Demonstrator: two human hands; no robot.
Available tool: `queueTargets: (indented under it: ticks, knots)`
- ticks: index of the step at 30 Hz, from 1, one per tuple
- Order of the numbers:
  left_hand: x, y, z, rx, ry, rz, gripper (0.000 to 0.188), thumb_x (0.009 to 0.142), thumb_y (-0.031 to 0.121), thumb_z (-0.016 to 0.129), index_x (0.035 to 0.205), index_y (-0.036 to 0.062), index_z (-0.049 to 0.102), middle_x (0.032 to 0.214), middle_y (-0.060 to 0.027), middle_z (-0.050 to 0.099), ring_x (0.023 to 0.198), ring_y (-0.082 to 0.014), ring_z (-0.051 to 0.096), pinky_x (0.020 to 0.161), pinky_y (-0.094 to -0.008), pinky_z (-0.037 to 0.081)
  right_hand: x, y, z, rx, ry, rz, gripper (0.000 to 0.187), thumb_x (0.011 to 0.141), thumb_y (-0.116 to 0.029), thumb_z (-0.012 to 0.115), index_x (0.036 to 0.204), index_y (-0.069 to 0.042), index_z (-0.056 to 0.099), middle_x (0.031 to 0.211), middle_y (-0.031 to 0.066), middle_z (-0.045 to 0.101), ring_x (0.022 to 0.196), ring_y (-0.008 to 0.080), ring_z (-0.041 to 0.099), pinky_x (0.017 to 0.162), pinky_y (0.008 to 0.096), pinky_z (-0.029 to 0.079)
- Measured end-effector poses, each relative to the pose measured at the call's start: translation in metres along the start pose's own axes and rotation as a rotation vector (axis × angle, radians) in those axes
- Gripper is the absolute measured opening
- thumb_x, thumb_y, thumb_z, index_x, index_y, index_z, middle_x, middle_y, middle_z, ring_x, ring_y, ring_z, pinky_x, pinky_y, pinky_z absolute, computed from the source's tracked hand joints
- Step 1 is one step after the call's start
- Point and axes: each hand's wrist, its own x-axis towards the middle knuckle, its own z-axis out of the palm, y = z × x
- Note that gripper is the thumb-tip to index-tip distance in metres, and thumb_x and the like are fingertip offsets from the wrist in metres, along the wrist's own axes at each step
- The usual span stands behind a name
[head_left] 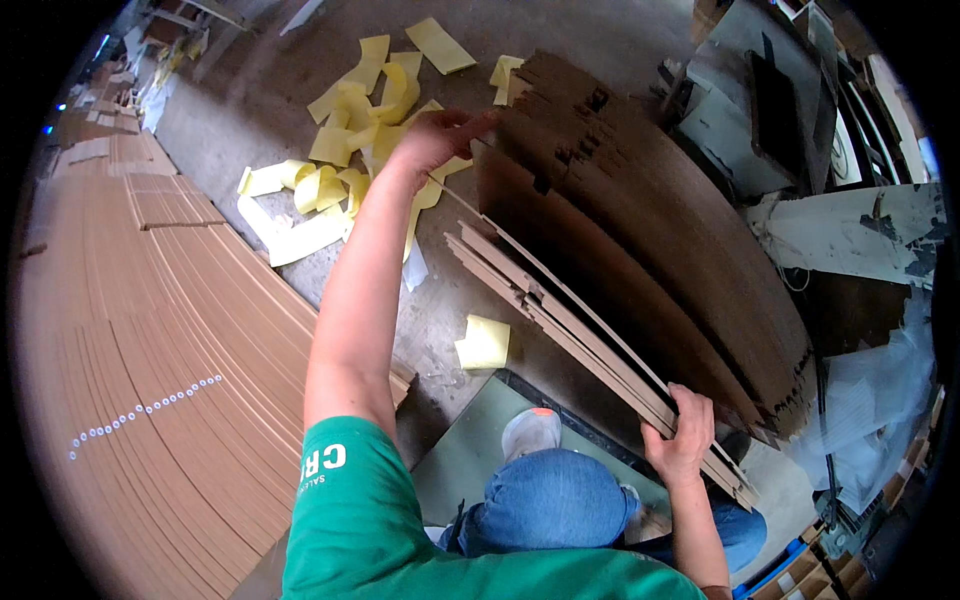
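Observation:
Several flat brown cardboard sheets point(560, 318) stand on edge in front of me, slanting from far left to near right. My left hand point(440, 145) is closed at the far end of the uppermost sheet, its fingers partly in shadow. Over the near end of the sheets, my right hand point(684, 438) is closed, thumb on the near side and fingers across the top edge. Just beyond leans a large dark-brown cardboard stack point(640, 190) with ragged ends and dark printed marks.
A long row of packed cardboard sheets point(180, 330) fills the left side. Yellow paper strips point(345, 125) lie scattered on the concrete floor, one yellow piece point(484, 342) nearer me. At right are a pale machine part point(855, 235) and clear plastic film point(865, 400). A greenish platform point(470, 430) lies underfoot.

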Motion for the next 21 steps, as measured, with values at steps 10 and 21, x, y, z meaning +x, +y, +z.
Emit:
queueTargets:
  ticks: [10,21]
  knots:
    - [-0.007,0.003,0.005,-0.057,0.038,0.067,0.041,0.073,0.038,0.066,0.096,0.0040,0.064,0.085,-0.0036,0.063,0.071,-0.0118,0.054,0.063,-0.0230,0.041,0.001,0.004,0.000,-0.002,0.000,0.000,0.055,0.055,-0.015,0.067,0.105,-0.003,0.049,0.103,0.0132,0.056,0.087,0.0333,0.051,0.077,0.0404,0.041]
    - [-0.009,-0.020,-0.010,-0.292,-0.094,0.030,0.030,0.076,0.017,0.061,0.104,0.0039,0.059,0.093,-0.0055,0.063,0.079,-0.0130,0.059,0.068,-0.0235,0.043,0.007,-0.001,-0.006,-0.216,0.032,-0.039,0.046,0.056,-0.024,0.067,0.098,-0.010,0.054,0.126,0.0209,0.037,0.115,0.0422,0.033,0.093,0.0553,0.026]
